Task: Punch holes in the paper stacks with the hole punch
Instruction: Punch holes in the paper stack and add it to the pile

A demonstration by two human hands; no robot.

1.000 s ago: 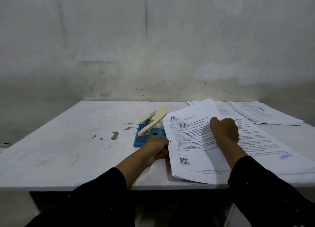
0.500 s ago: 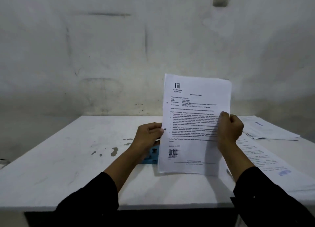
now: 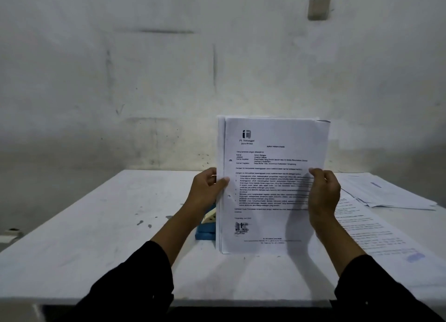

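Paper stack [image 3: 272, 188] upright, left hand [image 3: 205, 188], right hand [image 3: 324, 193] pinching edges

Your held paper stack [image 3: 272, 184] hid most of the hole punch [image 3: 205, 230]; only a blue base corner and cream lever tip showed. Body print was too blurred to read. Fingers behind the sheets were unseen. The right-hand sheets [image 3: 376, 237] ran off the frame edge.
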